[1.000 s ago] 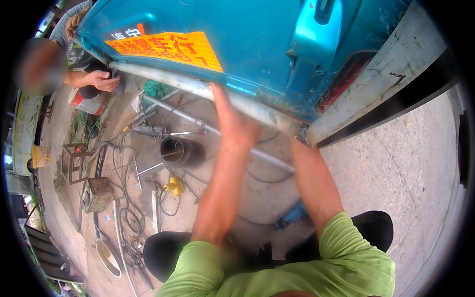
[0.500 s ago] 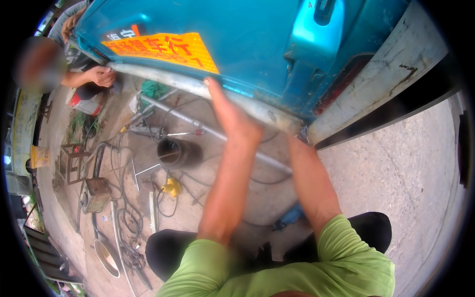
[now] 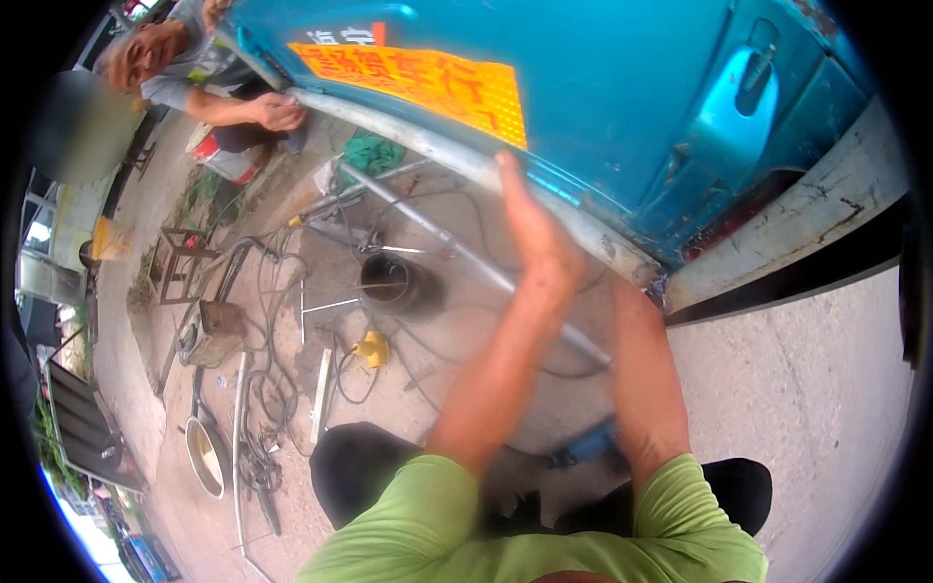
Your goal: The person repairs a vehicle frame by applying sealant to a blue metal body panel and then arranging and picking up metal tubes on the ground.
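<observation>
A pale, scuffed metal tube (image 3: 418,148) runs along the lower edge of a turquoise vehicle panel (image 3: 583,87) with an orange sticker, meeting a wider pale beam (image 3: 787,223) at the right. My left hand (image 3: 539,238) grips the tube from below, thumb up beside it just under the sticker, other fingers mostly hidden. My right hand (image 3: 632,287) reaches up under the joint of tube and beam; its fingers are hidden.
Another person (image 3: 209,83) crouches upper left, a hand (image 3: 282,112) at the tube's far end. Below lie a dark cylinder (image 3: 389,282), loose rods, cables, a yellow connector (image 3: 371,348), a metal frame (image 3: 185,262), an oval basin (image 3: 206,457) and a blue tool (image 3: 583,442).
The view has swung, shifting the panel, tube and both my arms rightward in the picture. My left hand keeps its place on the tube. More of the other person shows.
</observation>
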`<state>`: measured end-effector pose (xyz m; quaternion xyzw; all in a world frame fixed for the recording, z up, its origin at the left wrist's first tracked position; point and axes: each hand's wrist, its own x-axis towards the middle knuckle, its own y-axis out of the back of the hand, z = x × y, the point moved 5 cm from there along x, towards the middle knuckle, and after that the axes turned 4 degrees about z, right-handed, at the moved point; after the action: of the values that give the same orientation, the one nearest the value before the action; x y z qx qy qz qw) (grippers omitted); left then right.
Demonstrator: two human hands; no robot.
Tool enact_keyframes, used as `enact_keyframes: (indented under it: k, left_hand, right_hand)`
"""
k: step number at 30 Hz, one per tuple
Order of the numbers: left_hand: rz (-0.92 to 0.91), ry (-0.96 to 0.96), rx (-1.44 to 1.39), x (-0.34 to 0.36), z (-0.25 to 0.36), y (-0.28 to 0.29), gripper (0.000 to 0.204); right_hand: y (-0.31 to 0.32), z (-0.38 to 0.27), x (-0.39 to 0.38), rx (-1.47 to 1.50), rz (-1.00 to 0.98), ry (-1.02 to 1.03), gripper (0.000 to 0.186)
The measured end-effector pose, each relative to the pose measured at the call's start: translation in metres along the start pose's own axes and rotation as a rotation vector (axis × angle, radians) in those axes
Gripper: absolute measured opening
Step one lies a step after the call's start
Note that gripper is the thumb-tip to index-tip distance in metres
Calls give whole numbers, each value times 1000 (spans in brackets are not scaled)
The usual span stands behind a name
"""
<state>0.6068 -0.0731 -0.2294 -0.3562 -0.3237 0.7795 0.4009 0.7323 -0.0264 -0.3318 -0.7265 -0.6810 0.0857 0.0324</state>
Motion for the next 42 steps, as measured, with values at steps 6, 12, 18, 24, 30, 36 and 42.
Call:
enact_keyframes:
  k: [6, 12, 18, 24, 30, 36, 42]
  left_hand:
    - [-27, 65, -82, -8, 8, -5, 64]
    - [-67, 46, -137, -2, 4, -3, 68]
    - [-90, 52, -164, 1, 0, -3, 65]
    - [-55, 60, -154, -1, 2, -2, 64]
    - [-69, 76, -144, -6, 5, -6, 68]
    - [-38, 52, -60, -2, 1, -3, 64]
    - [-57, -9, -43, 9, -1, 6, 57]
  right_hand:
    - [-2, -6, -9, -13, -19, -10, 58]
    - [-6, -6, -12, -4, -33, -17, 58]
    - [-5, -7, -12, -4, -35, -14, 58]
    - [-9, -6, -13, -4, -37, -11, 58]
    - [-7, -6, -13, -2, -25, -6, 58]
    - [-7, -2, -7, 2, -18, 3, 58]
    - [-16, 2, -1, 23, -35, -6, 58]
